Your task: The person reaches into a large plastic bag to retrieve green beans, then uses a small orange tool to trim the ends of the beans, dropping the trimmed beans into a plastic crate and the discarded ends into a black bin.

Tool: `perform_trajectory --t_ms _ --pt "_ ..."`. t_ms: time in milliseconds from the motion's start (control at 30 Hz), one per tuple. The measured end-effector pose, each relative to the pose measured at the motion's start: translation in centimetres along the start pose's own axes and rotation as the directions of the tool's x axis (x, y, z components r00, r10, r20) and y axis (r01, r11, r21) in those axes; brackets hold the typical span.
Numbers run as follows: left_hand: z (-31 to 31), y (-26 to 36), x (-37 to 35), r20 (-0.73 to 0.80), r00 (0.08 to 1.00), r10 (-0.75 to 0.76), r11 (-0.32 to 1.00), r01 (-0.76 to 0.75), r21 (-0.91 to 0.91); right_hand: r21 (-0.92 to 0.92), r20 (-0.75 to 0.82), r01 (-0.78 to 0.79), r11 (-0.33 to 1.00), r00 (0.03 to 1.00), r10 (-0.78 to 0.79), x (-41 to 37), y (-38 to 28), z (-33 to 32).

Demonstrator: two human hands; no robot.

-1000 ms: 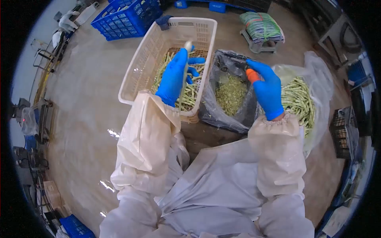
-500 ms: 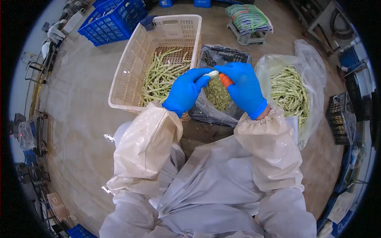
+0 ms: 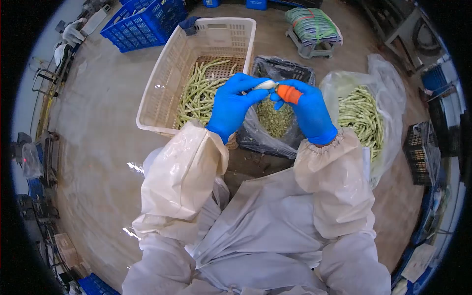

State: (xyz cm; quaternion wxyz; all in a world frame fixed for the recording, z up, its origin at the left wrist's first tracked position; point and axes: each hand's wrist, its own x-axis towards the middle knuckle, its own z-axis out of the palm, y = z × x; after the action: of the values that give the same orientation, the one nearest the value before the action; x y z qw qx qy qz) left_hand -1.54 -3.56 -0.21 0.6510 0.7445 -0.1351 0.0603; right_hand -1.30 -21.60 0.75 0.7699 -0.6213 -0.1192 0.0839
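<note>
In a blue glove, my left hand [image 3: 233, 104] is closed on a pale bean [image 3: 265, 85], pinched between thumb and fingers. My right hand [image 3: 313, 112], also gloved in blue, is closed round a small orange tool [image 3: 289, 94], whose tip meets the bean's end. Below the hands sits a bin lined with dark plastic [image 3: 250, 127], holding small green trimmings [image 3: 275, 118]. Long green beans [image 3: 199, 93] lie in the pale plastic crate [image 3: 160, 93] on the left. More beans [image 3: 361, 115] fill a clear plastic bag [image 3: 393, 93] on the right.
A blue crate [image 3: 145, 29] stands at the back left. Striped sacks [image 3: 312, 25] rest on a small stool [image 3: 314, 50] at the back. At the right edge is a dark crate [image 3: 418, 152]. Equipment lines the left side.
My right hand has turned and the orange tool shows more fully, its tip now against the bean. The view has shifted slightly.
</note>
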Motion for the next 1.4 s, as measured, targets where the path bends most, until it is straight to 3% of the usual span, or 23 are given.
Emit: perform_trajectory --t_ms 100,133,200,300,400,500,533,600,700,767,800,867,900,933,967,1000,1033,1133,1233,1300,1333,1400 --pt "-0.6 -0.1 0.2 -0.037 0.988 -0.149 0.979 0.142 -0.149 -0.309 0.022 0.023 0.951 1.0 -0.016 0.1 -0.2 -0.1" --pt "-1.3 0.0 0.5 -0.083 0.978 -0.192 0.946 0.162 -0.281 -0.525 0.001 0.089 0.846 0.995 -0.104 0.2 0.4 -0.6" --pt "-3.5 0.3 1.5 -0.152 0.943 -0.294 0.832 0.175 -0.526 -0.858 0.019 0.157 0.49 0.961 -0.276 0.3 2.3 -2.4" --pt "-7.2 -1.2 2.4 -0.328 0.913 -0.242 0.771 -0.025 -0.637 -1.0 -0.004 -0.005 -0.011 0.991 -0.135 0.6 2.5 -5.5" --pt "-9.3 -1.2 2.5 -0.397 0.893 -0.212 0.802 -0.073 -0.593 -0.984 -0.019 -0.07 -0.162 0.954 -0.298 0.2 2.1 -6.3" --pt "-8.3 -0.6 2.1 -0.364 0.893 -0.265 0.734 -0.058 -0.677 -0.896 0.101 0.317 0.312 0.828 -0.552 1.5 2.7 -5.0" --pt "-7.8 -0.3 2.0 -0.352 0.888 -0.295 0.697 -0.053 -0.716 -0.801 0.055 0.307 0.514 0.893 -0.447 1.4 2.4 -3.7" --pt "-7.6 -0.9 2.1 -0.331 0.909 -0.251 0.747 -0.035 -0.664 -0.518 0.037 0.19 0.834 0.979 -0.2 0.7 2.0 -1.4" --pt "-6.6 -1.4 2.1 -0.303 0.92 -0.246 0.757 -0.013 -0.653 -0.51 0.076 0.044 0.859 0.997 -0.007 0.4 2.7 -0.4" --pt "-6.1 -1.3 1.9 -0.282 0.921 -0.269 0.745 0.013 -0.667 -0.411 0.029 -0.005 0.912 0.999 0.018 0.4 3.4 -0.5" --pt "-6.1 -1.2 1.9 -0.328 0.905 -0.273 0.806 0.028 -0.592 -0.359 0.006 -0.028 0.933 0.999 0.032 0.4 3.6 -0.6" --pt "-6.1 -1.3 2.2 -0.417 0.871 -0.26 0.903 0.066 -0.425 -0.527 -0.062 0.053 0.848 0.993 -0.101 0.5 3.8 -1.0" --pt "-5.7 -1.4 2.6 -0.563 0.826 0.018 0.992 -0.083 -0.091 -0.606 -0.085 0.087 0.791 0.981 -0.173 0.5 3.4 -0.8" --pt "-5.5 -1.4 2.4 -0.527 0.813 0.248 0.962 -0.142 0.234 -0.737 -0.013 0.172 0.653 0.963 -0.268 0.4 2.9 -0.8" --pt "-5.1 -1.5 2.3 -0.417 0.789 0.452 0.825 -0.192 0.531 -0.837 0.075 0.248 0.488 0.935 -0.346 0.3 2.1 -0.9" --pt "-4.5 -1.1 2.1 -0.246 0.755 0.607 0.598 -0.231 0.767 -0.902 0.175 0.311 0.301 0.899 -0.402 0.2 1.6 -0.8" --pt "-4.1 -1.7 1.9 -0.132 0.899 0.417 0.804 -0.298 0.515 -0.897 0.234 0.36 0.258 0.88 -0.414 0.2 1.8 -0.8" --pt "-0.9 -1.5 -0.2 0.105 0.994 0.002 0.95 -0.035 0.311 -0.874 0.357 0.46 0.154 0.825 -0.438 0.0 2.2 -0.3" --pt "0.4 -1.9 -0.7 0.117 0.989 -0.09 0.862 0.019 0.506 -0.879 0.363 0.458 0.131 0.822 -0.438 -0.3 1.9 0.5" --pt "0.3 -2.0 -0.6 0.1 0.995 -0.02 0.855 -0.035 0.518 -0.892 0.345 0.429 0.146 0.851 -0.396 -0.6 1.3 0.6" --pt "0.3 -1.8 -0.6 0.09 0.996 0.016 0.85 -0.061 0.524 -0.856 0.231 0.379 0.351 0.889 -0.396 -0.6 1.5 0.8" --pt "0.6 -1.0 -0.7 -0.016 0.999 -0.047 0.975 0.049 0.217 -0.662 0.013 0.251 0.706 0.946 -0.325 -0.6 1.6 1.0"
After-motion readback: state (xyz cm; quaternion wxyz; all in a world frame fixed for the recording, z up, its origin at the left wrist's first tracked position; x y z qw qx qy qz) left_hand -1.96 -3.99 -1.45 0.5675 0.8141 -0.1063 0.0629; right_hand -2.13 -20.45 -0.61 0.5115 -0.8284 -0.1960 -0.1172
